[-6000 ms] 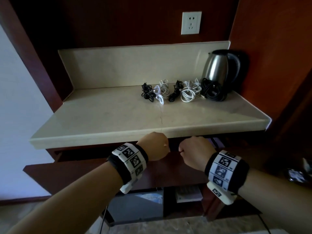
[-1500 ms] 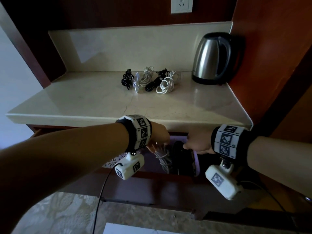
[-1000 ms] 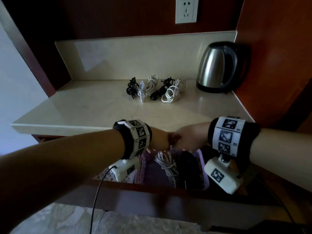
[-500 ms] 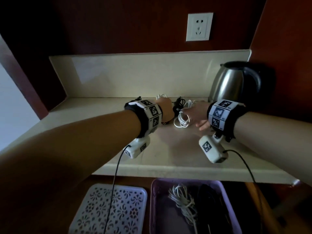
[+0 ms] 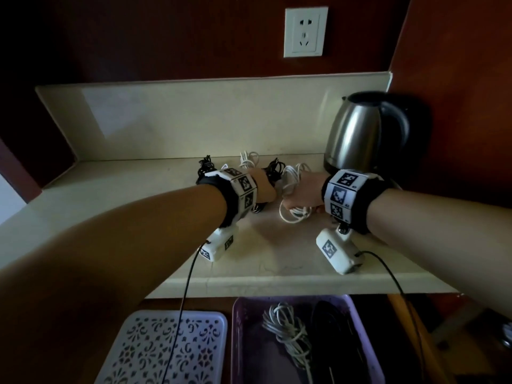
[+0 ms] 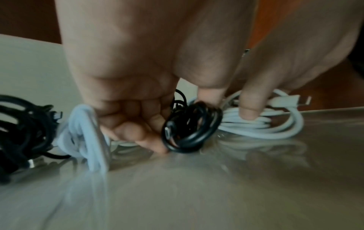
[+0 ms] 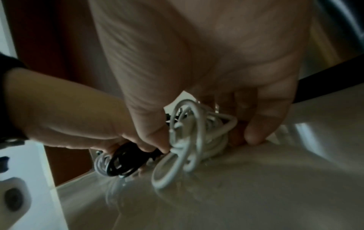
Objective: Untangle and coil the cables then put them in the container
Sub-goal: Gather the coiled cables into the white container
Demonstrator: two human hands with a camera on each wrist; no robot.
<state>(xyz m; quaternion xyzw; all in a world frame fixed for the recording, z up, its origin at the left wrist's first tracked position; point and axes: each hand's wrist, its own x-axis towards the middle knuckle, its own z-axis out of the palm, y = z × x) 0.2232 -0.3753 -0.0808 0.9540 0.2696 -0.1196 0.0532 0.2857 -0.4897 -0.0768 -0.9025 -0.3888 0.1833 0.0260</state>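
Note:
Both hands are on the cream countertop [image 5: 138,206] among the cable bundles. My left hand [image 5: 263,189] [image 6: 149,124] grips a black coiled cable [image 6: 191,129] [image 7: 126,160] with curled fingers. My right hand [image 5: 302,195] [image 7: 206,137] grips a white coiled cable [image 5: 293,214] [image 7: 187,146] [image 6: 262,124], thumb and fingers round it. Another white bundle [image 6: 86,137] and a black bundle [image 6: 21,129] lie left of my left hand. A purple container [image 5: 241,342] below the counter edge holds a white coil [image 5: 288,333] and a black coil [image 5: 335,336].
A steel kettle [image 5: 360,134] stands at the back right of the counter, close behind my right wrist. A white patterned lid or tray [image 5: 155,353] lies left of the purple container. A wall socket [image 5: 304,31] sits above the backsplash.
Both hands rose from the container below the counter to the cable bundles at the back. Half a second ago they were reaching; now each one grips a coil.

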